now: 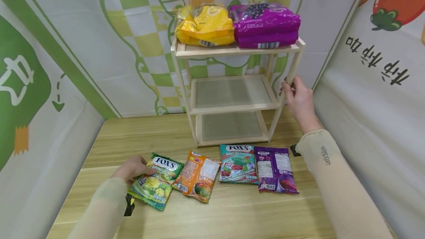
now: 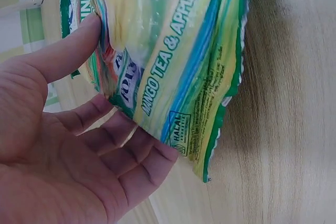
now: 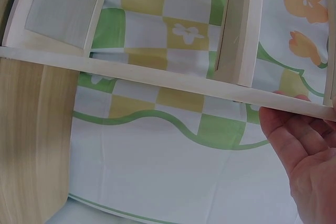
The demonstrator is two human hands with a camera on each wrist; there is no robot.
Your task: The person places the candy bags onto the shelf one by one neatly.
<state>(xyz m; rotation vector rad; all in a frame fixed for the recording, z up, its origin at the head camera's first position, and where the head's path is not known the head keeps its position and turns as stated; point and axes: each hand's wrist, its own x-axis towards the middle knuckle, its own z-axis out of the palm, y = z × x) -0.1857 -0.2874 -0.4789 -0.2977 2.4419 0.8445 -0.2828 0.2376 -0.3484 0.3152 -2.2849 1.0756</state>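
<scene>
My left hand [image 1: 134,169] grips the left edge of a green FOX'S candy bag [image 1: 156,185], which lies on the table. In the left wrist view the thumb lies on the front of the bag [image 2: 163,45] and the fingers reach under its edge. My right hand [image 1: 300,100] holds the right front post of a three-tier wooden shelf rack [image 1: 235,109]. The right wrist view shows its fingers [image 3: 286,135] against the post [image 3: 173,83], partly cut off by the frame edge. Beside the green bag lies an orange candy bag [image 1: 197,176], the two touching.
Farther right on the table [image 1: 232,217] lie a teal FOX'S bag [image 1: 237,165] and a purple bag [image 1: 275,170]. The rack's top tier carries a large yellow bag [image 1: 206,25] and a large purple bag [image 1: 265,27]. Printed cloth walls [image 1: 365,95] close in the sides and back.
</scene>
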